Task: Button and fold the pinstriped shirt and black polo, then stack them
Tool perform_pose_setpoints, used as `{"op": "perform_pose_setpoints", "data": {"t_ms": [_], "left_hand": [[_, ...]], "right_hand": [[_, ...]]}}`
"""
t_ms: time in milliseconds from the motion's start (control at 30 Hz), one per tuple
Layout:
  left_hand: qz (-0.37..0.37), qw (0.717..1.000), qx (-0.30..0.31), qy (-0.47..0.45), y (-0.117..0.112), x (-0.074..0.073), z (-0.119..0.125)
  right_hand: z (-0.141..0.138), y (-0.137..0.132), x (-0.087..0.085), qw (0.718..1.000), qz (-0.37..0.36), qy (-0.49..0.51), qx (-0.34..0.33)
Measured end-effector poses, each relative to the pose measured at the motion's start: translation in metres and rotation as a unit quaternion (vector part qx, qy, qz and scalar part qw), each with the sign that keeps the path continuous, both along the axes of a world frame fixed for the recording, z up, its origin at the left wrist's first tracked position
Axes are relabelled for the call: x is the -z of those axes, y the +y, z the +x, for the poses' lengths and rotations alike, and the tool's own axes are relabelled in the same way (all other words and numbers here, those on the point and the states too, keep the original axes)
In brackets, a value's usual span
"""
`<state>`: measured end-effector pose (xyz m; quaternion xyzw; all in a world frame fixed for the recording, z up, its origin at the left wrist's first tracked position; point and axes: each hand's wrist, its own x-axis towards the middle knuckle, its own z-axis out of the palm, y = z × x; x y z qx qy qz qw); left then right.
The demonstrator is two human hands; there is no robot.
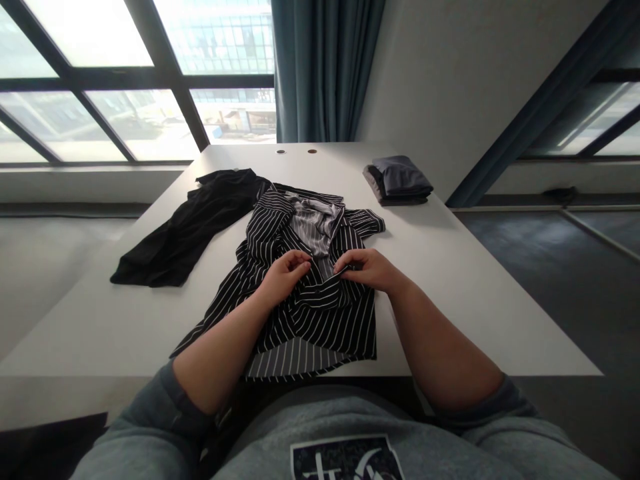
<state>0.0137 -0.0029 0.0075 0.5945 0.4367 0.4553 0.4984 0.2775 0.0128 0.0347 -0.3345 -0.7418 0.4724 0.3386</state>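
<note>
A black shirt with white pinstripes (320, 313) lies crumpled on the white table (475, 293) right in front of me, its grey lining showing at the collar. My left hand (285, 273) pinches the left front edge of the shirt near its middle. My right hand (367, 268) pinches the opposite front edge, a few centimetres from the left hand. Both hands rest on the fabric with fingers curled.
A plain black garment (190, 227) lies spread out on the table's left side. A folded stack of dark grey clothes (400, 179) sits at the far right corner. Two round cable holes (296, 151) are near the far edge. Windows and a curtain stand behind.
</note>
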Motion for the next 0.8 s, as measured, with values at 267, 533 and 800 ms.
{"op": "perform_pose_setpoints", "data": {"t_ms": [267, 533, 800], "left_hand": [[-0.033, 0.990, -0.107, -0.090, 0.007, 0.002, -0.005], [0.068, 0.995, -0.055, 0.052, -0.004, -0.006, 0.001], [0.090, 0.988, 0.003, 0.124, -0.010, -0.004, 0.008]], "right_hand": [[0.012, 0.006, 0.001, 0.993, -0.042, 0.109, 0.034], [-0.011, -0.005, -0.008, 0.991, 0.130, -0.010, 0.037], [-0.030, -0.017, -0.009, 0.974, 0.221, -0.033, -0.030]]}}
